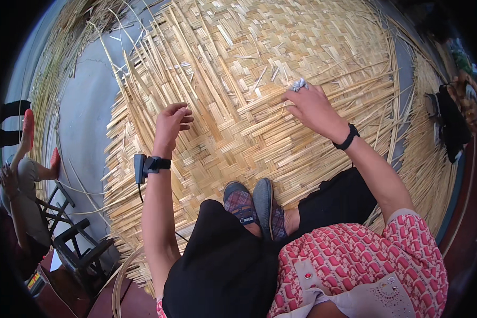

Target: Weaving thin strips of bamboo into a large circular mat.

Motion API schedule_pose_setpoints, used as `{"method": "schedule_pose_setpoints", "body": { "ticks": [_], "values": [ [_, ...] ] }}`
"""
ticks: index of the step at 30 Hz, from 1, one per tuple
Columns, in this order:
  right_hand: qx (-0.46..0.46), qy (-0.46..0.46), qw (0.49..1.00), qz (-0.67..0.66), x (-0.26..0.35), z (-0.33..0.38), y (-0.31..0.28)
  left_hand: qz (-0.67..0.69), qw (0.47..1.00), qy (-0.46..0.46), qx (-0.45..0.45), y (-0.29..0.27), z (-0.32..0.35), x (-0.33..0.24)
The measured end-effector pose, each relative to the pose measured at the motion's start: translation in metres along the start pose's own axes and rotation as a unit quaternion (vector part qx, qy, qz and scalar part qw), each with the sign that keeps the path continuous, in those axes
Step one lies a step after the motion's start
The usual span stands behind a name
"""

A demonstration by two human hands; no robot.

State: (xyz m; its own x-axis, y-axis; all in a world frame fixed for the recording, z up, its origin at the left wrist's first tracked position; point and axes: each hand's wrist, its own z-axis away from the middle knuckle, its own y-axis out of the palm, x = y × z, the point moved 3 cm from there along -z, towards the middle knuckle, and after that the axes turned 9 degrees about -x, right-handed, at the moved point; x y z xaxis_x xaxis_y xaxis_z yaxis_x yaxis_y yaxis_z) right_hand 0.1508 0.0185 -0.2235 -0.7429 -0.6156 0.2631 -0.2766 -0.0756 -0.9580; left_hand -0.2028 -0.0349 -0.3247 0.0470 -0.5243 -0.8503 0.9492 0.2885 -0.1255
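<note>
A large mat of pale flat strips, cane or reed by its look, is being woven and spreads over the floor. My left hand hovers over its left part, fingers loosely bent and apart, with nothing seen in them. Loose unwoven strips fan out beyond that hand. Further right, my right hand is closed at the weave, fingertips pinched around a strip. A scrap of grey-white cloth is wrapped on one of its fingers. My shoes rest on the mat.
Bundles of long stalks lie at the far left and along the right side. A dark stool stands at lower left, beside a seated person. Another person shows at the right rim. Grey floor borders the mat.
</note>
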Motion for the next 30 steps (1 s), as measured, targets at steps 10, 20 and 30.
{"method": "schedule_pose_setpoints", "body": {
  "ticks": [10,20,30],
  "values": [
    [0.104,0.320,0.941,0.036,-0.089,0.313,-0.104,0.056,0.993,-0.019,0.101,0.016,-0.066,-0.002],
    [-0.148,0.322,0.934,0.048,-0.094,0.349,-0.058,-0.164,0.978,0.090,-0.096,0.036,-0.045,-0.020],
    [-0.205,0.323,0.923,0.032,-0.091,0.363,-0.068,-0.071,0.996,0.059,-0.013,0.039,-0.035,-0.047]
  ]
}}
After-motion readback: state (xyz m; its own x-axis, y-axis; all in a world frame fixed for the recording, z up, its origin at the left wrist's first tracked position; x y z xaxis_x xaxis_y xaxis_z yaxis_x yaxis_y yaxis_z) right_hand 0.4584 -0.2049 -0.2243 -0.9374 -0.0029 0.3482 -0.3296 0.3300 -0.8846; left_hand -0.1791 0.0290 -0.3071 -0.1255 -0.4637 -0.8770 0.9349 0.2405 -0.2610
